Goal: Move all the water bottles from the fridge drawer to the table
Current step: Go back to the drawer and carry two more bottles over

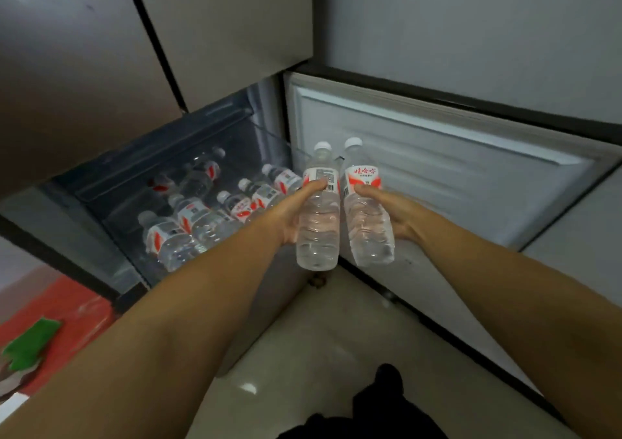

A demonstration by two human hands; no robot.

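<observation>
Two water bottles were held up in front of the open fridge drawer, one in each of the hands.

From the head view, the left hand [289,214] gripped the left bottle [319,209] around its middle, thumb laid across the label, and the right hand [392,213] gripped the right bottle [365,206] the same way; both bottles stood nearly upright with white caps on top, just beside each other, clear of the drawer and above the pale floor [319,337]. In the fridge drawer [111,182] to the left lay more bottles on their sides: six could be counted with fair certainty, among them the nearest drawer bottle [168,240], and a seventh seemed to sit in the dim back corner, though blur made that count unsure. The open drawer front [437,176] stood behind the two held bottles.
</observation>
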